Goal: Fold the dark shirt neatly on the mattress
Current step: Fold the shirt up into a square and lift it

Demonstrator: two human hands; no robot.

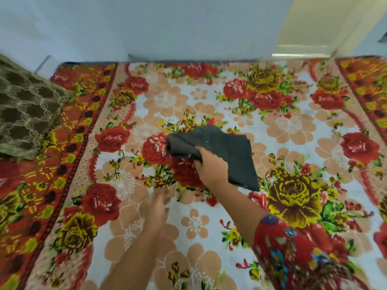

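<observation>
Head camera is showing the dark shirt (227, 148), folded into a compact bundle, being held just above the middle of the mattress (282, 126), with one corner hanging down toward the floral sheet. The right hand (211, 168) is gripping the bundle's near edge, its fingers curling under the cloth and its thumb pressing on top. The left hand (156, 207) is blurring beside it, nearer the person, with fingers straight, close together and holding nothing, though whether they are touching the sheet cannot be told, while a brown patterned cloth (27, 105) is lying at the mattress's left edge.
</observation>
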